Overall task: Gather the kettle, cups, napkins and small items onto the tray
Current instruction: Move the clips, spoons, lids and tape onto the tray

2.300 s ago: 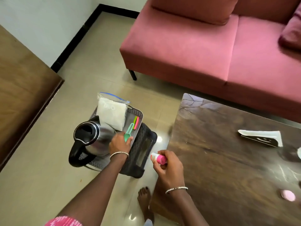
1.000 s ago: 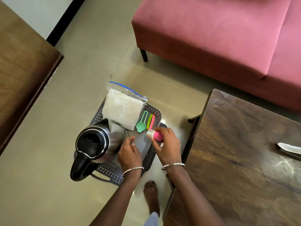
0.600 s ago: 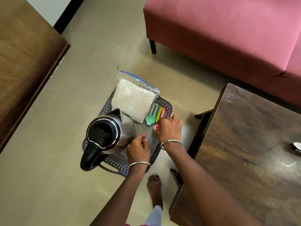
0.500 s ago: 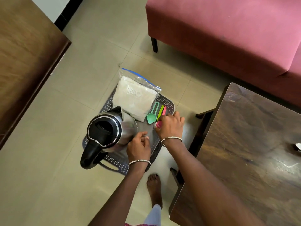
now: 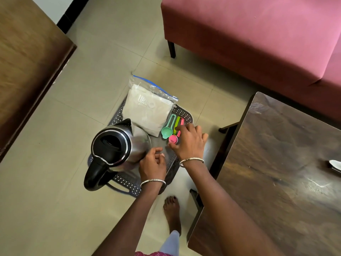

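Observation:
A dark perforated tray (image 5: 186, 115) sits low over the floor. On it stand a steel kettle (image 5: 112, 145) with a black handle, a zip bag of white napkins (image 5: 147, 109), a green scoop (image 5: 167, 131) and yellow-green and pink clips (image 5: 177, 122). A small pink bottle (image 5: 173, 139) stands upright on the tray beside the scoop. My right hand (image 5: 190, 143) pinches the bottle between thumb and forefinger, its other fingers spread. My left hand (image 5: 153, 162) rests loosely curled on the tray against the kettle's side and holds nothing.
A dark wooden table (image 5: 276, 172) fills the right, with a white item (image 5: 335, 164) at its far right edge. A pink sofa (image 5: 249, 34) stands behind. Brown wooden furniture (image 5: 27, 61) borders the left. My bare foot (image 5: 171, 209) is on the tiled floor.
My right hand carried the pink bottle from the table side over to the tray and set it upright by the green scoop. My left hand drew back from the scoop to the kettle's side.

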